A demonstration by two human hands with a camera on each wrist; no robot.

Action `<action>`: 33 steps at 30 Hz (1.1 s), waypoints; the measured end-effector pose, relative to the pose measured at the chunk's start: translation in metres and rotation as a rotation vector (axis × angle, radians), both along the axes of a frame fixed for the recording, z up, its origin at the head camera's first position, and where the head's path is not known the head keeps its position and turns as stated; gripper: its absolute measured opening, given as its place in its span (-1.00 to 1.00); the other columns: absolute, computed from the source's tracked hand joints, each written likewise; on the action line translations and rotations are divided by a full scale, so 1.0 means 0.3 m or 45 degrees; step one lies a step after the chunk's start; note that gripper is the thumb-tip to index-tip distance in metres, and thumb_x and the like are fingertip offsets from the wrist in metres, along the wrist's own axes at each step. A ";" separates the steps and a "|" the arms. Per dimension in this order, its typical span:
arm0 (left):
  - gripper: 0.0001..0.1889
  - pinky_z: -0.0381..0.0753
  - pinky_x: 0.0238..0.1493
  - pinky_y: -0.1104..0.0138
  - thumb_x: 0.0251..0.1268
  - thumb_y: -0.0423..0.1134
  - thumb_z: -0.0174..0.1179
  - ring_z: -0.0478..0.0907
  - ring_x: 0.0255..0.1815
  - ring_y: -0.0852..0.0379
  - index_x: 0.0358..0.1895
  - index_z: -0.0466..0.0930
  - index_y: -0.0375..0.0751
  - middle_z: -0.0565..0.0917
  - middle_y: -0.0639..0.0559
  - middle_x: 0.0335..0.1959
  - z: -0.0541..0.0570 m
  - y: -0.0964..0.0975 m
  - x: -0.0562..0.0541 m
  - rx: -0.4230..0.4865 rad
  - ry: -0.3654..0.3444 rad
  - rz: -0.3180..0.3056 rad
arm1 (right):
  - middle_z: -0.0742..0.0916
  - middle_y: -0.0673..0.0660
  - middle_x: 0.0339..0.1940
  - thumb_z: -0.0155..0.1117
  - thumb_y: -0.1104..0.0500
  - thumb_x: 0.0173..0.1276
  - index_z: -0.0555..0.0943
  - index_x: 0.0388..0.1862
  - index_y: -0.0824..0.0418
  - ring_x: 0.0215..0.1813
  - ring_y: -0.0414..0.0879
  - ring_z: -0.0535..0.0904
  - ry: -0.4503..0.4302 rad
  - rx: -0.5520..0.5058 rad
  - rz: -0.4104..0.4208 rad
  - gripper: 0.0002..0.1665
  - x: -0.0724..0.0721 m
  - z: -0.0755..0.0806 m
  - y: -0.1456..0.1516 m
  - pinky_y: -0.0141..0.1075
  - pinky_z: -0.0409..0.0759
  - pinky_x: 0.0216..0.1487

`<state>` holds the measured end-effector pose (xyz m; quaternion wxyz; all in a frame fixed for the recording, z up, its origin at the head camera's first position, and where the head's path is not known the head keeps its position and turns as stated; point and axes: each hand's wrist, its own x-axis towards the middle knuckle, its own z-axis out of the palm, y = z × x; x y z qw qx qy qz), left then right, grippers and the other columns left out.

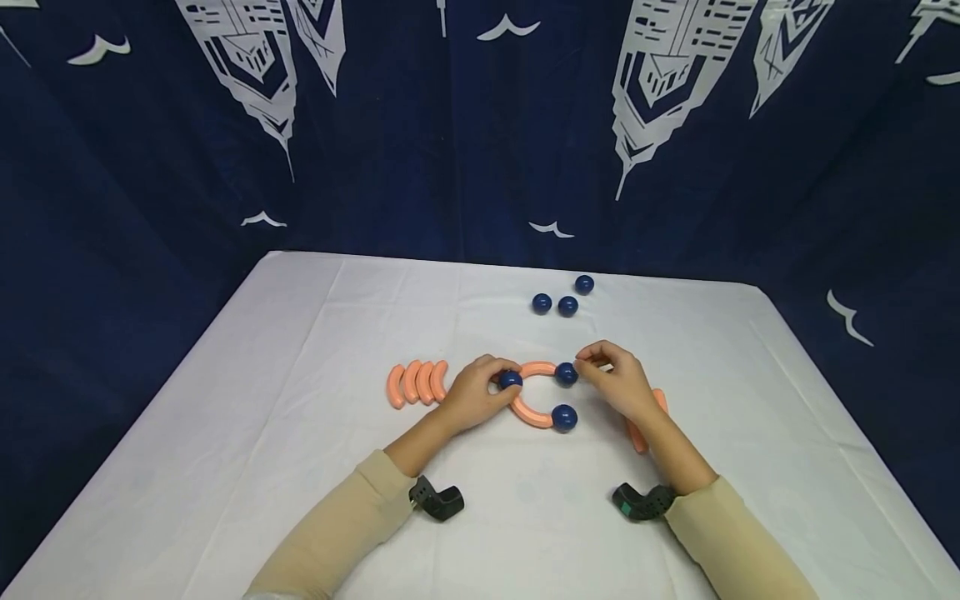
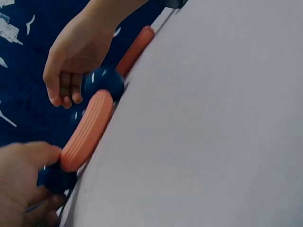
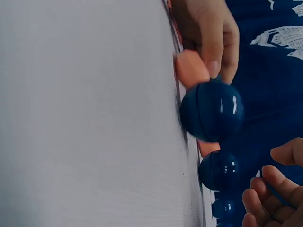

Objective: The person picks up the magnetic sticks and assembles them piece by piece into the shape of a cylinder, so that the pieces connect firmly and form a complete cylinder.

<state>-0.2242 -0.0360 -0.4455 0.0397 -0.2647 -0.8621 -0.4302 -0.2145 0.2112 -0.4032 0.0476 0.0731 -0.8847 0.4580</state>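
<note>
Near the table's middle, my left hand (image 1: 477,392) grips a blue ball (image 1: 511,380) between thumb and fingers. Two orange curved pieces run from that ball: the far curved piece (image 1: 537,368) reaches another blue ball (image 1: 566,374), and the near curved piece (image 1: 531,414) reaches a third blue ball (image 1: 565,417). These form a ring with a gap on its right side. Beside the far right ball hovers my right hand (image 1: 618,382), its fingers loosely bent and holding nothing; in the right wrist view, the right fingers (image 3: 272,194) are apart from the balls.
Left of my left hand, several orange curved pieces (image 1: 416,382) lie in a row. More orange (image 1: 637,437) shows from under my right forearm, partly hidden. Three loose blue balls (image 1: 567,307) sit toward the back of the white-covered table (image 1: 337,333). A dark blue curtain (image 1: 450,150) hangs behind.
</note>
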 end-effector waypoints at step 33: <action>-0.53 0.43 0.19 0.25 0.34 -0.17 0.23 0.52 0.14 0.06 0.28 0.48 -0.21 0.57 -0.06 0.16 0.070 0.014 -0.050 -0.258 -0.127 -0.204 | 0.65 0.03 -0.45 0.40 0.13 0.25 0.69 -0.20 0.25 -0.38 -0.09 0.49 -0.219 0.222 0.347 -0.78 -0.075 -0.018 -0.062 -0.27 0.47 -0.32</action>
